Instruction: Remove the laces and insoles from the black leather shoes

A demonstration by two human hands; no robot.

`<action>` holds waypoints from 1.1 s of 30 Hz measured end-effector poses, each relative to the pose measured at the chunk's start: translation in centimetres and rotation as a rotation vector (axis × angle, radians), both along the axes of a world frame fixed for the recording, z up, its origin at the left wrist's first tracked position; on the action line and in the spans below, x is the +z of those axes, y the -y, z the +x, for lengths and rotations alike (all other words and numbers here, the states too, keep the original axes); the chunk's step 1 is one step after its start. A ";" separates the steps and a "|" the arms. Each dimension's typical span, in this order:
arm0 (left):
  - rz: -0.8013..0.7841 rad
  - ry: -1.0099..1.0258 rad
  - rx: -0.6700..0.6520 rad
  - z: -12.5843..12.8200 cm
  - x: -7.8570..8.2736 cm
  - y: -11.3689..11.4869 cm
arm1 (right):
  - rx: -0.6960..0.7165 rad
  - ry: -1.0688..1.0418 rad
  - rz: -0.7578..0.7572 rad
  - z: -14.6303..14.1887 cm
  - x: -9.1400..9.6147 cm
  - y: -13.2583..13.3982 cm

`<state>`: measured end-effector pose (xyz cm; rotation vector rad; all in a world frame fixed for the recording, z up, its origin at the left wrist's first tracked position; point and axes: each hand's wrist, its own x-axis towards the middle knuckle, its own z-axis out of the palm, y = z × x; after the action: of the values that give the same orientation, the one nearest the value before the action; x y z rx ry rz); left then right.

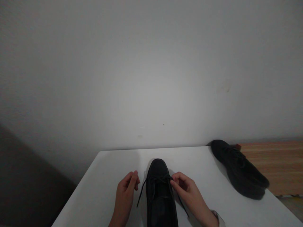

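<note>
A black lace-up shoe (161, 208) stands on the white table in front of me, its toe pointing away and its heel cut off by the lower edge of view. My right hand (184, 186) pinches the shoelace (163, 178) between thumb and forefinger at the shoe's right side, and a loose lace end trails down below it. To the left of the shoe is my left hand (127, 186), fingers curled in against the thumb. The left lace end hangs apart from that hand, between it and the shoe.
A second black shoe (239, 170), also laced, lies at the right edge of the white table (104, 176). Past it is a wood-grained surface (274, 167). A pale wall (151, 78) rises behind the table.
</note>
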<state>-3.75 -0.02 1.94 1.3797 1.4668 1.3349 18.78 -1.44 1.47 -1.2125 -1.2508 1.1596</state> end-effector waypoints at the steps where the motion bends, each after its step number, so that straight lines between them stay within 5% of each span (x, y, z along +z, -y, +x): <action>1: -0.001 0.000 0.001 0.0 0.0 0.0 | -0.011 0.004 0.002 0.0 0.1 0.0; 33: -0.009 0.011 -0.002 -0.2 -0.1 0.1 | -0.036 -0.014 0.013 0.7 -0.3 -0.2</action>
<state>-3.90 -0.13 1.84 1.3654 1.4618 1.3308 19.48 -1.28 1.12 -1.2106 -1.2195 1.1305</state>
